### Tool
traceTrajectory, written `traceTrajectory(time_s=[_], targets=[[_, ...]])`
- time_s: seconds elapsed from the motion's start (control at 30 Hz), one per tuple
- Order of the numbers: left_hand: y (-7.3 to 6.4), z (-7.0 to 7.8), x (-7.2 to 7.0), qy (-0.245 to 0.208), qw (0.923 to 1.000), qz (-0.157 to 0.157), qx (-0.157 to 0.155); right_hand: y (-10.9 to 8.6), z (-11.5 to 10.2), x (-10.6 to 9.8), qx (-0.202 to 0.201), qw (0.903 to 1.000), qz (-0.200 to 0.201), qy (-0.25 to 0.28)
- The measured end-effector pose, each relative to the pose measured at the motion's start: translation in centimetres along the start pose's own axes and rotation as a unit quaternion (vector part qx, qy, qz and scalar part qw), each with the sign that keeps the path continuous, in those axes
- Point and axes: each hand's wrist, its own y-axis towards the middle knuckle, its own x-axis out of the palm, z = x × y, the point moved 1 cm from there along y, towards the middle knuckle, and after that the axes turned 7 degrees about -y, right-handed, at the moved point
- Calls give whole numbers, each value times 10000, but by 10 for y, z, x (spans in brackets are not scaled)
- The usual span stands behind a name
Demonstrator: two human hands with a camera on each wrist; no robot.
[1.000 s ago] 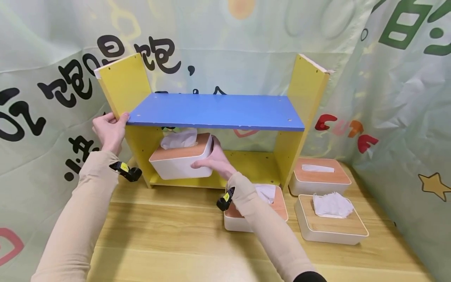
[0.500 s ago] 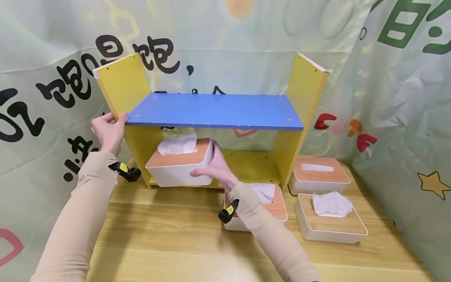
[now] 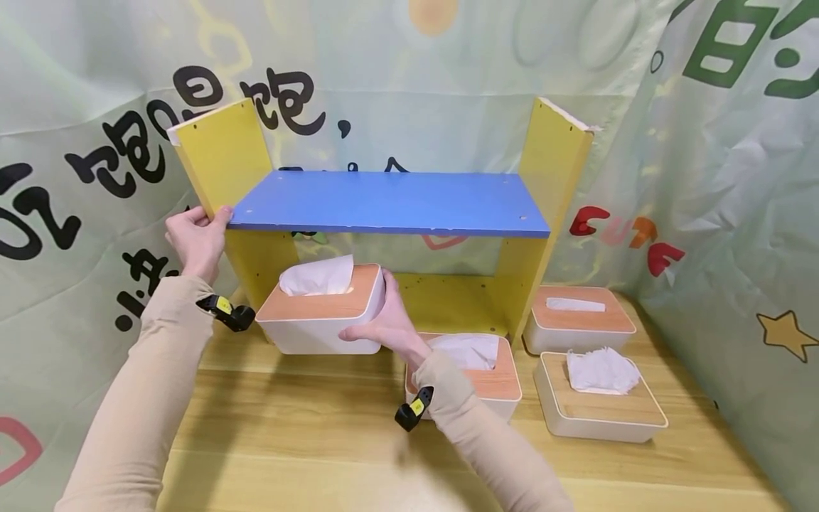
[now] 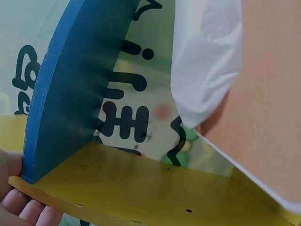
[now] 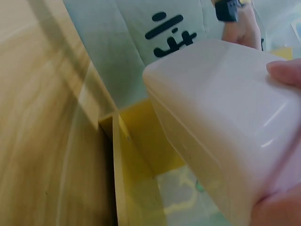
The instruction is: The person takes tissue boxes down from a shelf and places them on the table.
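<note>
My right hand (image 3: 387, 320) grips the right end of a white tissue box (image 3: 320, 334) with a wood-toned lid, thumb on its front face. The tissue box is held up at the front of the shelf's lower opening, a tissue (image 4: 207, 61) sticking out of its top. In the right wrist view the white underside (image 5: 211, 94) shows, with the thumb on it. With my left hand (image 3: 198, 242) I hold the left side panel of a yellow and blue shelf (image 3: 390, 203), where the blue board meets it. The left wrist view shows fingers (image 4: 33, 212) curled round the yellow panel edge.
A second tissue box (image 3: 493, 384) stands on the wooden table (image 3: 288, 441) below my right forearm, partly covered by it. Two more stand at right: one tissue box (image 3: 582, 320) beside the shelf and another tissue box (image 3: 601, 405) nearer me. A printed cloth (image 3: 435, 128) hangs behind.
My right hand has drawn the tissue box forward and slightly left, from inside the lower compartment to in front of its yellow bottom board. My left hand stays on the side panel.
</note>
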Motion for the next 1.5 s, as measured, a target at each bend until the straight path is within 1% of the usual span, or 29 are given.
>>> traceTrajectory(time_s=[0.17, 0.37, 0.63, 0.83, 1.13, 1.37, 1.5], targets=[[1, 0, -1, 22, 10000, 9, -33, -13, 0, 11, -74, 9999, 42, -97], [0, 1, -2, 81, 10000, 20, -5, -24, 5, 21, -96, 9999, 25, -60], [-2, 2, -1, 130, 9999, -51, -73, -34, 20, 29, -53, 10000, 76, -26], [-1, 1, -1, 63, 9999, -38, -83, -41, 32, 35, -86, 9999, 92, 90], [-1, 1, -1, 73, 9999, -36, -109, -51, 47, 43, 88, 9997, 131, 210], [-1, 1, 0, 195, 9998, -14, -96, -56, 58, 49, -93, 9996, 163, 226], [-1, 2, 0, 184, 9998, -9, -112, -57, 65, 51, -72, 9996, 139, 215]])
